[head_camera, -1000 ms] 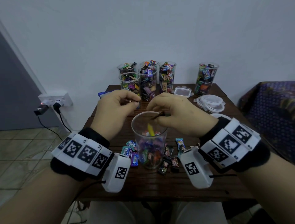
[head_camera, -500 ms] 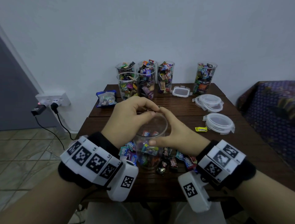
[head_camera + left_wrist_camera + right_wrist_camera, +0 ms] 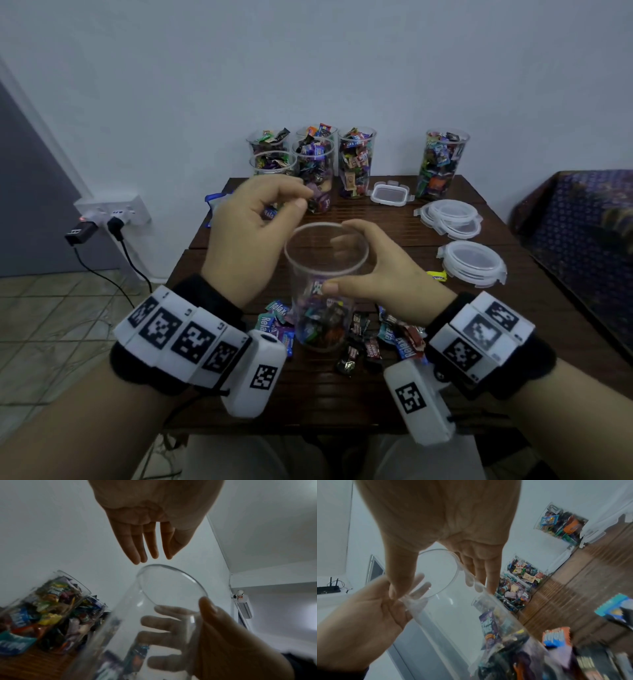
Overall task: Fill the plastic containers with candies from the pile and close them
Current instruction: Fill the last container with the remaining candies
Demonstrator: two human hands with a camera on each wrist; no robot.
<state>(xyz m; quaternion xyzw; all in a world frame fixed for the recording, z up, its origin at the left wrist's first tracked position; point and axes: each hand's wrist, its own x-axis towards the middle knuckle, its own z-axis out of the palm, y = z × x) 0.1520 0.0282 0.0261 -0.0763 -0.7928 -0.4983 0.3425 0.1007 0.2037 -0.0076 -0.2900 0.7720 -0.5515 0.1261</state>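
Dark slatted wood makes up the table (image 3: 394,394), pushed against a pale wall with a socket plate and plugged-in chargers (image 3: 102,219) low on the left. At the near centre stands a clear plastic container (image 3: 325,284), upright on the table, its lower part filled with wrapped candies and its upper part see-through. The right hand (image 3: 373,270) holds this container near the rim, thumb on the near wall and the other fingers curved round the far side, seen through the plastic in the left wrist view (image 3: 164,635). The left hand (image 3: 253,236) hovers above and to the left of the rim, touching nothing; from the left wrist camera its fingers (image 3: 137,545) hang straight and close together, holding no candy that can be seen. Around the container's base lies the pile of loose candies (image 3: 373,342), some in teal wrappers, some dark. At the table's far edge stand five filled containers (image 3: 354,161) in a cluster, without lids, and a sixth filled one (image 3: 442,164) apart to the right. Between them lies a small rectangular lid (image 3: 390,193). Round clear lids (image 3: 448,219) are stacked on the right, with a second stack (image 3: 472,263) nearer, and a yellow candy (image 3: 436,275) just beside it.
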